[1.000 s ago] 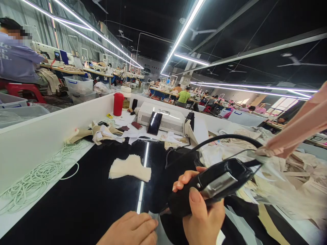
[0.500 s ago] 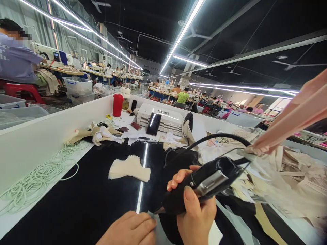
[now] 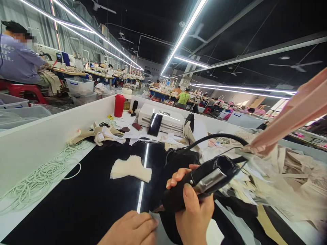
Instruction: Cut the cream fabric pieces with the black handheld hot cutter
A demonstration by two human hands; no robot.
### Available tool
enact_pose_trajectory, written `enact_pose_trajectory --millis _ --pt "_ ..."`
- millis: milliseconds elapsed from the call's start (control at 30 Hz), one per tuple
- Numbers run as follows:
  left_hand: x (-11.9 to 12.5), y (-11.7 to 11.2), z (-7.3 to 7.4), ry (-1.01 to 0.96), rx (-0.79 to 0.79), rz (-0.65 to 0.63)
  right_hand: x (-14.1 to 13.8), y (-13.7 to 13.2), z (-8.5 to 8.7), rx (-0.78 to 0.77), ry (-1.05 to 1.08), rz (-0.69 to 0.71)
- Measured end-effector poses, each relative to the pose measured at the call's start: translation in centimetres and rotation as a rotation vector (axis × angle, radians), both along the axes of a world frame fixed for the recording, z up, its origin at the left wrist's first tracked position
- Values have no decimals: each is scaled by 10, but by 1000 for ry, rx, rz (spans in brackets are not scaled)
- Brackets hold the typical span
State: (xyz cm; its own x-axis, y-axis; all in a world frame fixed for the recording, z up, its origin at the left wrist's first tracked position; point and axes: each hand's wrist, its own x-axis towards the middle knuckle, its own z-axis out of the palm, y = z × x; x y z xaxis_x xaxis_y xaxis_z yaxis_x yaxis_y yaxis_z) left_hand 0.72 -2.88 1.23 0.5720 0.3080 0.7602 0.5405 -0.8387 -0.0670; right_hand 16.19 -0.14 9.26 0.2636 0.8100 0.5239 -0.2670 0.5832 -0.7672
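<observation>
My right hand (image 3: 194, 211) is wrapped round a black corded hand-held power tool (image 3: 204, 183) with a metal lever on its side. The thumb lies along the lever, and the narrow tip points down to the left. Close beside that tip, my left hand (image 3: 134, 227) is low over the table with its fingers curled together at the edge of a thin grey translucent sheet (image 3: 161, 228); its fingertips are partly hidden. Beyond my hands lies a stack of cream fabric pieces (image 3: 131, 169) on the black mat (image 3: 84, 197). A white piece (image 3: 214, 232) shows beside my right wrist.
A pink fabric strip (image 3: 288, 122) ties up the tool's rear end. Pale green cord (image 3: 48, 180) lies in loops at left. At the back are a white box (image 3: 163, 117), a phone (image 3: 155, 124) and a red flask (image 3: 119, 106). Fabric scraps (image 3: 283, 180) heap at right.
The view has shifted slightly. My right hand and the tool have moved a little left, while my left hand stays almost where it was beside the tip.
</observation>
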Motion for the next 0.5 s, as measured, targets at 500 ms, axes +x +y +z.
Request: enact_pose_trajectory --millis 500 --pt "-3 1 0 22 -8 -34 6 -2 9 -29 -41 -35"
